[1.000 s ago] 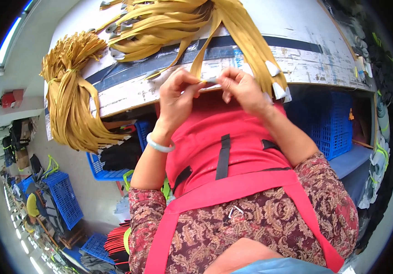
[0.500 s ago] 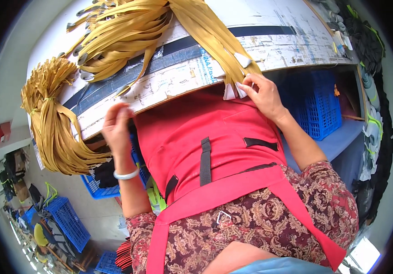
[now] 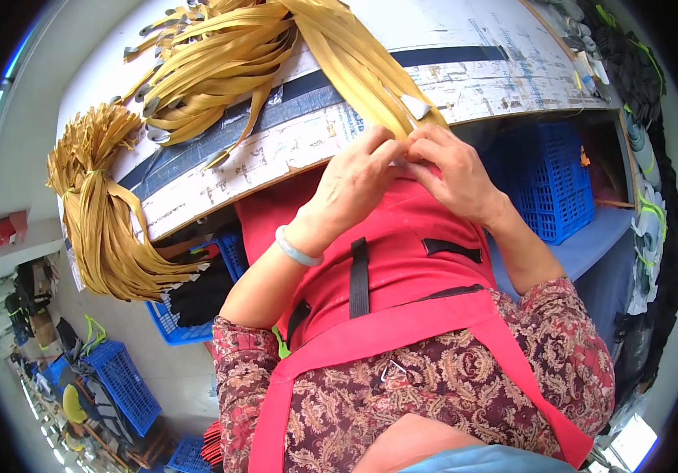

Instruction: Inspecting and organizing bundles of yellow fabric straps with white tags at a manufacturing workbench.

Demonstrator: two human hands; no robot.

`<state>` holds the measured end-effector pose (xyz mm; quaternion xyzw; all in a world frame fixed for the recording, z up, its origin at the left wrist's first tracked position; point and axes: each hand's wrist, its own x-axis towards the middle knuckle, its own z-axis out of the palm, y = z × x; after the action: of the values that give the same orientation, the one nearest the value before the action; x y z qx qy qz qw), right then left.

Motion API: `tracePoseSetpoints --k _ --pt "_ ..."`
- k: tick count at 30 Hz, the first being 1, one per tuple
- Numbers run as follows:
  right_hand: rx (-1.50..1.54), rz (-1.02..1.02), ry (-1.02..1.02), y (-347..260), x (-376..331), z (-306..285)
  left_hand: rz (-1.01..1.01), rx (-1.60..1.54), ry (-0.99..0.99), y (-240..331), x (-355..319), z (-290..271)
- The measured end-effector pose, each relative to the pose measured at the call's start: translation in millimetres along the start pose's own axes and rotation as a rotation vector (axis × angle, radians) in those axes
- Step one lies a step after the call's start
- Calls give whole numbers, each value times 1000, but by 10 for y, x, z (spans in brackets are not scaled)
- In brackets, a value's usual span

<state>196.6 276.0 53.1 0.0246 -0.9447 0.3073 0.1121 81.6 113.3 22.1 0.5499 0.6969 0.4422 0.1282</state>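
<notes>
Long golden-yellow strips, which look like zipper tapes, run across the white tabletop to its near edge. My left hand and my right hand meet there, fingertips touching. Both are closed in a pinch on the strip ends, whose tips are mostly hidden behind the fingers. One white end tab shows just beyond my right hand. A big looped bunch of the same strips lies farther left, with grey-white ends. Another bunch, tied round its middle, hangs over the table's left edge.
The worn white table carries dark tape bands. Under it stand a blue crate at right and another blue crate holding black material at left. My red apron reaches the table edge. Rolled materials line the right side.
My left hand has moved right from the table's left part to join my right hand at the strip ends. The white tabs under my right hand are now covered.
</notes>
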Motion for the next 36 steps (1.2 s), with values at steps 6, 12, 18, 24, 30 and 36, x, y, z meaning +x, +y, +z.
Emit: tracePoseSetpoints --k 6,12,18,24,30,36 --pt "452 44 15 47 93 173 -45 -175 116 -88 -204 -204" --pt "926 89 -108 -88 354 417 -300 -762 269 -265 -465 -373" --pt "991 20 -320 -90 593 443 -268 -900 253 -351 -557 -490" --pt "1203 62 -379 -233 759 415 -226 -1023 220 -246 -542 -677" --pt "1155 162 -335 -222 912 375 -296 -838 369 -250 -525 -668" --pt "149 -144 215 -203 883 889 -240 -135 546 -260 -490 -425"
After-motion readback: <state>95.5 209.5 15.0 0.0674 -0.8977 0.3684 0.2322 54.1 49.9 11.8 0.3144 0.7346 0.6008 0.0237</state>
